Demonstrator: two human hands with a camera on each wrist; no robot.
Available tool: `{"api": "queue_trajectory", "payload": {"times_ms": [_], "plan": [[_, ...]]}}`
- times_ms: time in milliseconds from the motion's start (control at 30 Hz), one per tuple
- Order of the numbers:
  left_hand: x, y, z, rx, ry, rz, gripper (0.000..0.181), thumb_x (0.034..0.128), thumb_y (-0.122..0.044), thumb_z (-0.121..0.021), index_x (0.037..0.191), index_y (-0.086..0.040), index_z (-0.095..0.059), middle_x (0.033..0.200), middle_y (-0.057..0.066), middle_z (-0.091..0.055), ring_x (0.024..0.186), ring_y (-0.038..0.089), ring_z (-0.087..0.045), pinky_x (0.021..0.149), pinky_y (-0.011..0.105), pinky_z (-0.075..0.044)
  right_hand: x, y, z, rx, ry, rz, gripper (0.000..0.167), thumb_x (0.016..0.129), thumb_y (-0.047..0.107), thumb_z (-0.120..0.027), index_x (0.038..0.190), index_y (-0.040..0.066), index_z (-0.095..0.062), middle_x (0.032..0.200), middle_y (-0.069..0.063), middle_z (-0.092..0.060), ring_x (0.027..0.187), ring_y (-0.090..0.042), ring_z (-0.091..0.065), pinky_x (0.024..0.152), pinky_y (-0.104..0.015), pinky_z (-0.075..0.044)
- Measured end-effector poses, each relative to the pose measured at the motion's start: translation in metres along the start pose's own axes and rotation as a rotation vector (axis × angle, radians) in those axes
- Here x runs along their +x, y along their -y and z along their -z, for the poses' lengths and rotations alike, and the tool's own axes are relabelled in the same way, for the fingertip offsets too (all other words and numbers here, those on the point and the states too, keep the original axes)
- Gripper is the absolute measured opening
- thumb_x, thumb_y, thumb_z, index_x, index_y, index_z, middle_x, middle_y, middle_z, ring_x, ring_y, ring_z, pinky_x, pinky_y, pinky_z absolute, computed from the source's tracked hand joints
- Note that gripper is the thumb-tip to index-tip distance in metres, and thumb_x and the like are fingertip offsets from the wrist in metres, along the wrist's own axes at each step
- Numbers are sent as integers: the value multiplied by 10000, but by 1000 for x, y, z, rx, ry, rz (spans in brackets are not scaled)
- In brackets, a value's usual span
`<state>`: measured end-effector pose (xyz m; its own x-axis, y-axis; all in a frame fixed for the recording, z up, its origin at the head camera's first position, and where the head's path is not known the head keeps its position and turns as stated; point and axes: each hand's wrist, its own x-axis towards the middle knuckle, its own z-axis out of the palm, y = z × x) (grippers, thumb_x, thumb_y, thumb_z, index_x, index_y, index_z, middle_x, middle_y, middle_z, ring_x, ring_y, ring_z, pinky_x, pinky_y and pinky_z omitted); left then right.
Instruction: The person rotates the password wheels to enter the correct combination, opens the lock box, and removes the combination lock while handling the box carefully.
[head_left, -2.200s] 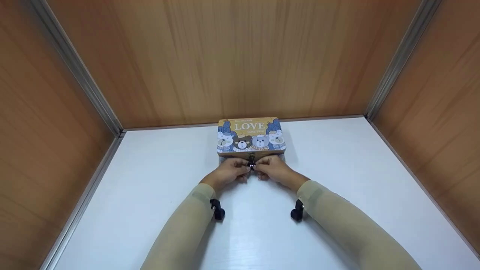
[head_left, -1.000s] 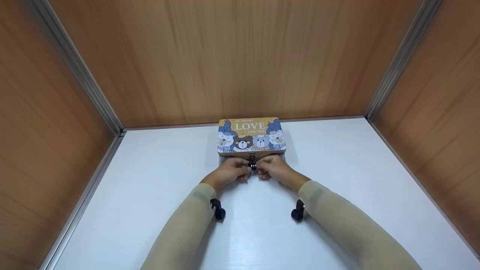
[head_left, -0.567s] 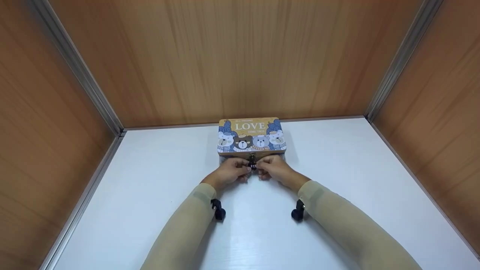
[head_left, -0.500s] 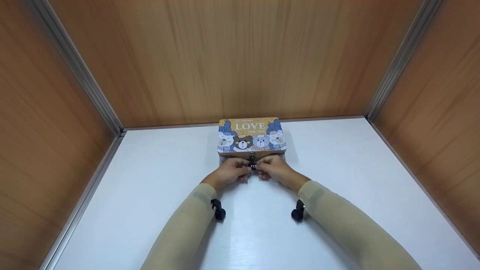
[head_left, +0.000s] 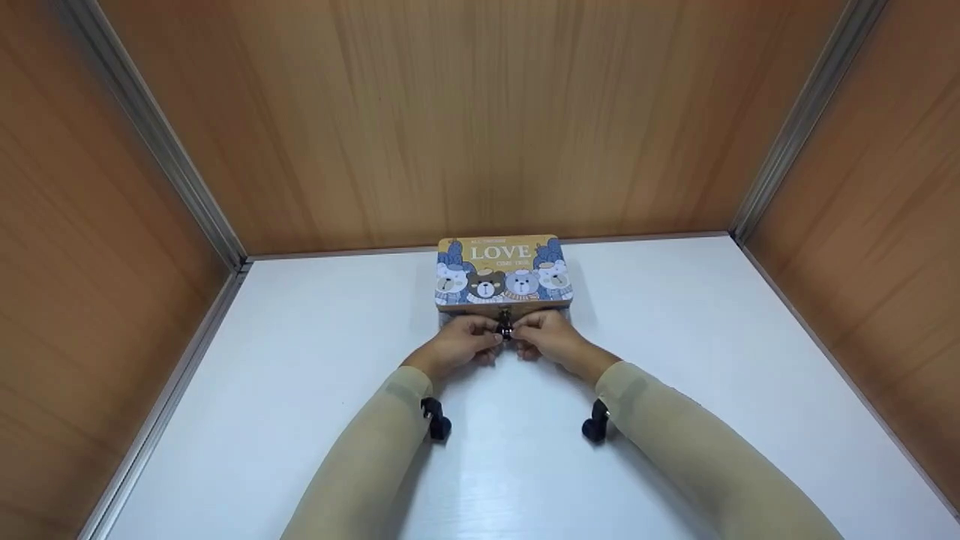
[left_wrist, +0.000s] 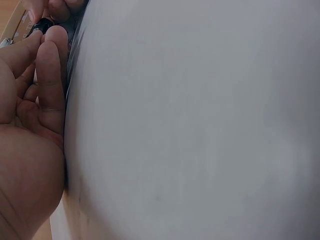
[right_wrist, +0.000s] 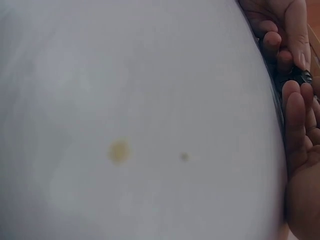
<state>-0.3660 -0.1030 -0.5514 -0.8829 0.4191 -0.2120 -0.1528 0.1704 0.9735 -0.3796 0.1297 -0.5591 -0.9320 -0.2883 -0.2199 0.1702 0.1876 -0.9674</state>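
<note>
A tin box [head_left: 502, 271] with cartoon bears and the word LOVE on its closed lid stands against the back wall. From the clasp at its front hangs a small black padlock [head_left: 505, 330], whose ridged dials [right_wrist: 306, 76] show in the right wrist view. My left hand [head_left: 457, 342] pinches the padlock's left side between thumb and forefinger. On the other side, my right hand [head_left: 553, 339] pinches it with thumb and fingertips. Fingers cover much of the padlock, and its digits cannot be read. Both hands lie low, close to the tabletop.
A white tabletop [head_left: 495, 465] lies under both forearms. Wood-grain panels [head_left: 495, 120] with metal edge strips enclose the back and both sides. A small black device [head_left: 436, 420] sits at the left wrist, and another black device [head_left: 595, 424] at the right.
Both hands stay at the padlock and the box has not moved. The pale marks on the padlock's face, plain half a second ago, show less now; the fingers have shifted only slightly.
</note>
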Motion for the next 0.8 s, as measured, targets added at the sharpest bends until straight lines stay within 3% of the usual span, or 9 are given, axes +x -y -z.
{"api": "queue_trajectory", "payload": {"times_ms": [800], "plan": [[1, 2, 1, 19, -12, 1, 190, 1113, -86, -698, 1269, 10, -746, 1049, 76, -775, 833, 142, -740, 763, 252, -641, -2, 1, 0, 13, 7, -1, 228, 1061, 110, -684, 1180, -46, -799, 796, -22, -720, 666, -119, -718, 638, -226, -637]]}}
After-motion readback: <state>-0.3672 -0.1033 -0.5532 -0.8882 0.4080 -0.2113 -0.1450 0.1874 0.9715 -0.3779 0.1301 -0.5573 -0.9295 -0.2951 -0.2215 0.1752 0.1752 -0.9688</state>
